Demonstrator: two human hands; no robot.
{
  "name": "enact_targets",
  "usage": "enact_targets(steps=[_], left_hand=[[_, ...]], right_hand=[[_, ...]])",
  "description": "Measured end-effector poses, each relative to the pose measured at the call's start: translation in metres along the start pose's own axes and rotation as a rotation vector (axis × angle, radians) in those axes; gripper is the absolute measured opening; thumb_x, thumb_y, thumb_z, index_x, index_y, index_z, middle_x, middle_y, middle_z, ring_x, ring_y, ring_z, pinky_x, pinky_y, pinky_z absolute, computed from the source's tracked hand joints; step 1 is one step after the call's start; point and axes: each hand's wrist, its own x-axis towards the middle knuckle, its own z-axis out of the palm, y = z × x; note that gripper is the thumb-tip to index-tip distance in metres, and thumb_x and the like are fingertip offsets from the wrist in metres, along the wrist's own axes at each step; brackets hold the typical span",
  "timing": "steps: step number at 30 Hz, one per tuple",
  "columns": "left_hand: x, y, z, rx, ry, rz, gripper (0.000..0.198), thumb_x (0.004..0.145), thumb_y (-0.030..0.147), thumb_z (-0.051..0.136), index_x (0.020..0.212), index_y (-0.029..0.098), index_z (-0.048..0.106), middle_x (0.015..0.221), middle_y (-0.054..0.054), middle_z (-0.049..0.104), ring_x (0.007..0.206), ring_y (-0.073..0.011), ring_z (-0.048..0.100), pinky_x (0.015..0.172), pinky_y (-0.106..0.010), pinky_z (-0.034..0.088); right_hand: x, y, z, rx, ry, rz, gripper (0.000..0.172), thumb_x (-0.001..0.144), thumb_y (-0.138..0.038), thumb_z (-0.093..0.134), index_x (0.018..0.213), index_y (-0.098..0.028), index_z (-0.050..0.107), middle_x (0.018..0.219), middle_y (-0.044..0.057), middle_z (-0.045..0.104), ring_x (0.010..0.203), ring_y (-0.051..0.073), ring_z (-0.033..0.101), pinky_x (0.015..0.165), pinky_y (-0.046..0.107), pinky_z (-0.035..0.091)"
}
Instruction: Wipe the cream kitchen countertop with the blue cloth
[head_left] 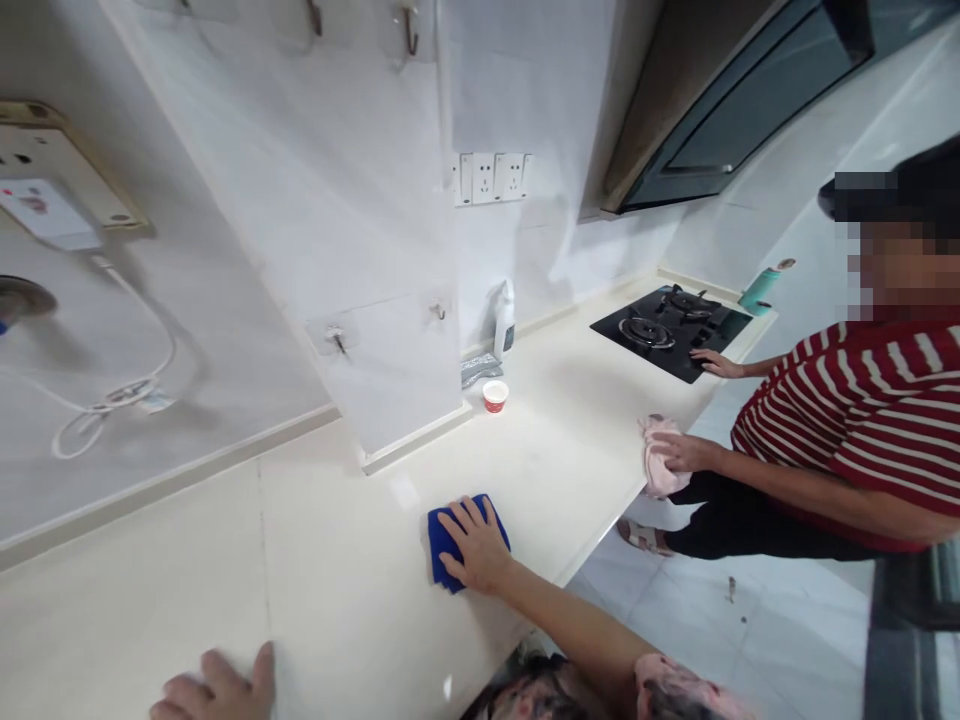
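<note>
Presses a blue cloth (444, 548) onto the tabletop (352, 560) with the right hand (480, 550), palm down, fingers spread over the fabric rather than curled round it. Covers much of the cloth this way, leaving blue in sight at its left side and along the far and right edges. Holds the left hand (217, 692) open and free of any object, low and well to the left of the cloth; cannot tell whether its palm touches the tabletop, being cut off by the lower border of the view.

Has a red-and-white tub (495, 397) beyond the cloth and a little to its right. Has a silvery packet (480, 371) farther beyond the cloth, by the wall (337, 200), and a white bottle (505, 325) just beside that, upright. Faces wall sockets (484, 179) above these, on the cloth's far side.

Shares the tabletop with a co-worker (825, 450) in a striped shirt (885, 400), to the right of the cloth. Sees there a pink cloth (660, 475) under one of the co-worker's hands (694, 453), at the tabletop's edge. Sees also a black hob (679, 358), well beyond and right of the blue cloth, and a green bottle (760, 288) farther still from it.
</note>
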Motion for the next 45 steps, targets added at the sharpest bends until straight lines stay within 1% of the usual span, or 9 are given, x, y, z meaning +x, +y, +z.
enact_targets(steps=[6,10,15,21,26,29,33,42,45], left_hand=[[-0.005,0.087,0.005,0.003,-0.164,0.198,0.083,0.09,0.062,0.013,0.154,0.016,0.037,0.169,-0.021,0.019,0.157,-0.0406,0.012,0.124,-0.062,0.011],[-0.005,0.106,0.011,-0.002,-0.177,0.205,0.08,0.092,0.061,0.013,0.156,0.017,0.033,0.17,-0.02,0.019,0.158,-0.0384,0.01,0.124,-0.062,0.014],[-0.005,0.084,0.006,0.004,-0.157,0.224,0.077,0.093,0.061,0.014,0.158,0.023,0.03,0.172,-0.013,0.019,0.158,-0.0377,0.01,0.125,-0.061,0.011],[-0.015,0.04,-0.018,-0.017,-0.112,0.042,0.079,0.092,0.062,0.014,0.156,0.021,0.034,0.171,-0.015,0.021,0.158,-0.0398,0.01,0.125,-0.062,0.013],[-0.032,-0.007,-0.038,-0.05,-0.05,-0.141,0.077,0.093,0.061,0.016,0.157,0.021,0.033,0.17,-0.018,0.021,0.157,-0.041,0.01,0.123,-0.065,0.015],[-0.04,-0.026,-0.04,-0.056,-0.019,-0.231,0.08,0.093,0.064,0.014,0.157,0.019,0.032,0.17,-0.019,0.019,0.157,-0.0424,0.008,0.124,-0.063,0.014],[-0.044,-0.03,-0.034,-0.04,0.009,-0.295,0.08,0.093,0.062,0.013,0.157,0.019,0.032,0.171,-0.016,0.02,0.157,-0.0423,0.007,0.126,-0.06,0.01],[-0.043,-0.032,-0.027,-0.037,0.08,-0.309,0.078,0.093,0.061,0.019,0.156,0.019,0.035,0.17,-0.016,0.024,0.157,-0.0406,0.009,0.126,-0.059,0.011],[-0.039,-0.031,-0.026,-0.092,0.132,-0.312,0.077,0.094,0.058,0.019,0.154,0.014,0.04,0.168,-0.02,0.026,0.157,-0.0435,0.011,0.124,-0.066,0.012]], right_hand=[[-0.058,0.047,-0.012,-0.013,0.055,0.034,0.066,0.096,-0.05,0.051,0.157,-0.03,0.036,0.162,0.006,0.04,0.151,0.032,0.028,0.124,0.061,0.013],[-0.078,0.092,-0.023,-0.086,0.124,0.154,0.063,0.097,-0.046,0.05,0.157,-0.03,0.037,0.161,0.004,0.042,0.15,0.03,0.03,0.125,0.057,0.013],[-0.098,0.151,-0.043,-0.276,0.233,0.337,0.057,0.1,-0.044,0.042,0.155,-0.028,0.041,0.157,0.006,0.048,0.147,0.028,0.035,0.122,0.054,0.019],[-0.115,0.217,-0.063,-0.405,0.253,0.584,0.057,0.1,-0.046,0.034,0.153,-0.028,0.043,0.153,0.007,0.051,0.143,0.028,0.037,0.116,0.053,0.026],[-0.111,0.24,-0.06,-0.464,0.342,0.618,0.059,0.098,-0.041,0.035,0.154,-0.026,0.042,0.146,0.013,0.055,0.132,0.034,0.043,0.103,0.056,0.033],[-0.107,0.223,-0.047,-0.536,0.413,0.613,0.061,0.095,-0.036,0.039,0.154,-0.017,0.04,0.139,0.022,0.056,0.121,0.04,0.047,0.088,0.057,0.038],[-0.098,0.172,-0.024,-0.556,0.372,0.5,0.062,0.095,-0.033,0.039,0.155,-0.015,0.037,0.14,0.023,0.056,0.118,0.042,0.049,0.08,0.055,0.041],[-0.004,0.007,0.029,-0.242,0.131,0.17,0.06,0.089,-0.024,0.049,0.149,-0.02,0.049,0.152,0.018,0.049,0.134,0.042,0.044,0.101,0.064,0.037],[0.029,-0.025,0.035,0.029,0.067,-0.052,0.062,0.087,-0.024,0.052,0.149,-0.025,0.048,0.156,0.013,0.046,0.138,0.037,0.043,0.108,0.061,0.038]])
